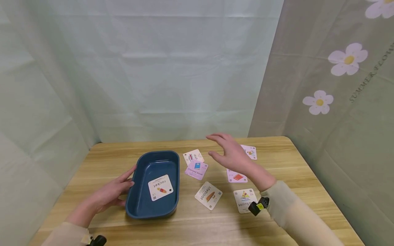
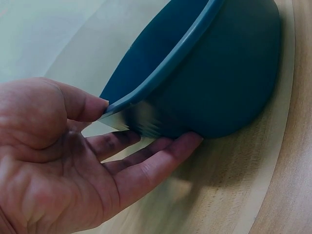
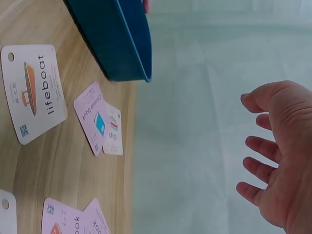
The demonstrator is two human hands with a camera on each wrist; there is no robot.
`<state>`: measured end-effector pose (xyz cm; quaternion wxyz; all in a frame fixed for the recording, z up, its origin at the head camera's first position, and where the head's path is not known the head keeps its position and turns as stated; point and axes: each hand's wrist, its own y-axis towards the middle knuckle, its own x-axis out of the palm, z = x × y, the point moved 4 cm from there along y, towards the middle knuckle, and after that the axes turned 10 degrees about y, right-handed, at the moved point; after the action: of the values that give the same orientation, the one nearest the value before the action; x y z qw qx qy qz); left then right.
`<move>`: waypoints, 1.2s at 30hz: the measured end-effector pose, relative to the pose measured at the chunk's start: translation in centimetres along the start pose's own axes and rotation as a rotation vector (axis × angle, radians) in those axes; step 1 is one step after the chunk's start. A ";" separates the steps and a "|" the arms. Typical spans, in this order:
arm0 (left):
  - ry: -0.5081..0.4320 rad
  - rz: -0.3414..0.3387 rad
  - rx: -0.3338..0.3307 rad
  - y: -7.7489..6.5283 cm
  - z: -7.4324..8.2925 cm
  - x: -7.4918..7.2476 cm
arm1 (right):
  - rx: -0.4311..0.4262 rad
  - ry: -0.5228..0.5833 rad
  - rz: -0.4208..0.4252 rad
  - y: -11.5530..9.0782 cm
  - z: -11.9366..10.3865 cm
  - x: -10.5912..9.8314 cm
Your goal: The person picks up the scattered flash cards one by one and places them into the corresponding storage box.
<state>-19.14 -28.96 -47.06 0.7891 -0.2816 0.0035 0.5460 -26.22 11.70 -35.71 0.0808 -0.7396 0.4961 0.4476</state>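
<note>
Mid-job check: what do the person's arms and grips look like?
The left sleeve and right sleeve are pale cream. A black device with a yellow patch sits at the right sleeve's end; a second black device, partly cut off, shows by the left. Left grip and right grip wear no visible gloves or rings.

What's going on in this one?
A person has the left grip touching the side of a blue tray, with a rocket card lying inside. The right grip, open and empty, hovers above the table. There, a Chinese book card overlaps a ship card, with a lifeboat card nearer the person.
</note>
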 end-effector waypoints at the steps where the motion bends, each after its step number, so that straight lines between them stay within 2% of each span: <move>1: 0.000 -0.001 0.001 0.0 0.0 0.0 | 0.004 -0.001 -0.001 -0.1 0.1 -0.1; 17: 0.002 -0.008 0.007 0.0 -0.1 0.0 | 0.026 -0.023 -0.010 -2.5 2.4 -1.1; 36: 0.008 -0.012 -0.003 0.2 -0.1 0.0 | 0.039 -0.072 -0.049 -7.8 4.8 -1.0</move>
<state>-19.23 -28.98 -47.25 0.7918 -0.2848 0.0041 0.5403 -22.88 18.93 -40.32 0.1239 -0.7331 0.4834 0.4621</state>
